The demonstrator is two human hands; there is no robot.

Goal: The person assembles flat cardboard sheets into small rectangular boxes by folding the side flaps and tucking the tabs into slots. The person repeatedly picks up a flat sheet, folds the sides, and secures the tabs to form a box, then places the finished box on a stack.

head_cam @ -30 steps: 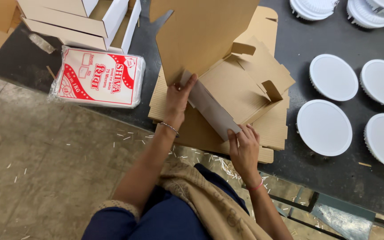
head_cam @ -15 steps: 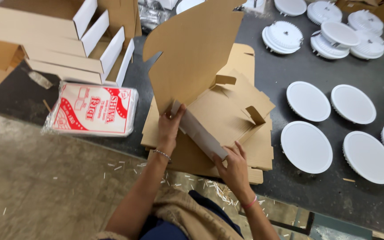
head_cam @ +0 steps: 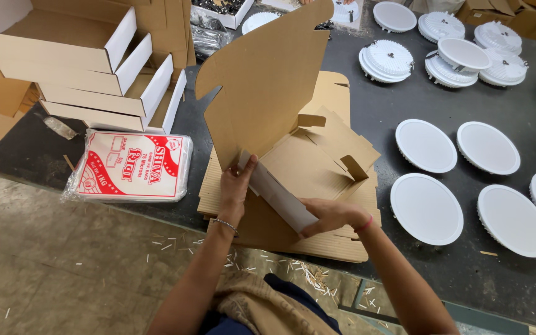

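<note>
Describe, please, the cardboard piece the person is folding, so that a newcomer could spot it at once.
On the dark table, find the stack of flat cardboard sheets at the front edge. On top stands the half-folded box blank, with the left hand and right hand pressing its white-faced front wall. Unlike the flat sheets and the finished boxes stacked at left, its big flap rears upright.

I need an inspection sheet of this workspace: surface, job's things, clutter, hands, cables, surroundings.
Surface: dark table, staples and scraps at its front edge.
Job's things: brown cardboard box, half folded, lid up, on a stack of flat cardboard.
Clutter: red-and-white packet; round white lamps; stacked folded boxes.
Hands: left hand and right hand both grip the front flap.
Cables: nothing seen.
Surroundings: concrete floor, littered with scraps.
</note>
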